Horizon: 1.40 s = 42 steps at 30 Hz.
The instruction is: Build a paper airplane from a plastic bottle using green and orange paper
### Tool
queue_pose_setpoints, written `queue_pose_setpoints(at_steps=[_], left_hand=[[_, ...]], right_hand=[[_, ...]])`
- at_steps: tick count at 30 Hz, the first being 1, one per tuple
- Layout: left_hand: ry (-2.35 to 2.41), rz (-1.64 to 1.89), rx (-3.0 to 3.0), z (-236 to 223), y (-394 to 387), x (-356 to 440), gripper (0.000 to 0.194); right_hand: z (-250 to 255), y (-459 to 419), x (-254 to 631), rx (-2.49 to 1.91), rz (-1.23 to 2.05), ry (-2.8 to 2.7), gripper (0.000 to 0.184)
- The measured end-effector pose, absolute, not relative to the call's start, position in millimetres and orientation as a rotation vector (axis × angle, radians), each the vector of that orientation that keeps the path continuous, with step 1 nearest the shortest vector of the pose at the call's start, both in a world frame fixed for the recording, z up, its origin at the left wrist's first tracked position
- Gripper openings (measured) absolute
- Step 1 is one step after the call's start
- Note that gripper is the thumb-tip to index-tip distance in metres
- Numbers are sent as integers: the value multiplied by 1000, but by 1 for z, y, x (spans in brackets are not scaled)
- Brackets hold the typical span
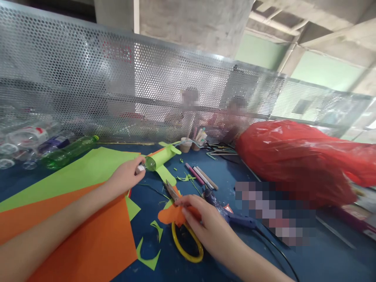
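Note:
My left hand (pixel 129 173) is closed around the white-capped neck of a plastic bottle (pixel 150 163). Light-green paper wraps the bottle's body, and flat wing-like and tail-like green pieces stick out, so it resembles a toy plane. My right hand (pixel 205 219) pinches a rounded orange paper piece (pixel 168 215) between thumb and fingers. Directly beneath that piece are scissors with a yellow handle (pixel 188 259), their blades pointing toward the green wing. Whether my right fingers also touch the scissors is hidden.
Orange (pixel 96 243) and green sheets (pixel 76 172) spread at left, before several bottles (pixel 70 152). Green scraps (pixel 148 258) lie in front. Markers (pixel 199 176), a blue glue gun (pixel 241 220) with a cord, and a red plastic bag (pixel 293 156) are right. Perforated metal panels (pixel 176 78) stand behind.

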<state>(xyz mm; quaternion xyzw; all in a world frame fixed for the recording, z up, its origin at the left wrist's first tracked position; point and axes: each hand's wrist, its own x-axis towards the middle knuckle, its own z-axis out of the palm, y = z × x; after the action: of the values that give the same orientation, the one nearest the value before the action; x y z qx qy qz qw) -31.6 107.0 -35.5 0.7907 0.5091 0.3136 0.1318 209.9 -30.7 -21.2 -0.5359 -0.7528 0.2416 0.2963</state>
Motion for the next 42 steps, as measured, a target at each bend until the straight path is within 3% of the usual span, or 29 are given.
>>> queue_pose_setpoints(at_steps=[4,13,19,25,42], left_hand=[[1471,1020,2086,-33,111,-37,16],[1048,1258,1590,-39,102,-11,32],[827,1139,1427,-41,63,19,34],[745,1028,1236,-40,33,34,24],[772,1022,1158,-51,17,40,27]], right_hand=[[-22,-31,210,-1416,648,-2004,28],[-23,-31,210,-1379,777,-1932,19],[-18,-30,209,-1368,726,-1852,12],[-19,-27,209,-1290,751,-1772,16],[-24,-27,210,-1147,734,-1832,13]])
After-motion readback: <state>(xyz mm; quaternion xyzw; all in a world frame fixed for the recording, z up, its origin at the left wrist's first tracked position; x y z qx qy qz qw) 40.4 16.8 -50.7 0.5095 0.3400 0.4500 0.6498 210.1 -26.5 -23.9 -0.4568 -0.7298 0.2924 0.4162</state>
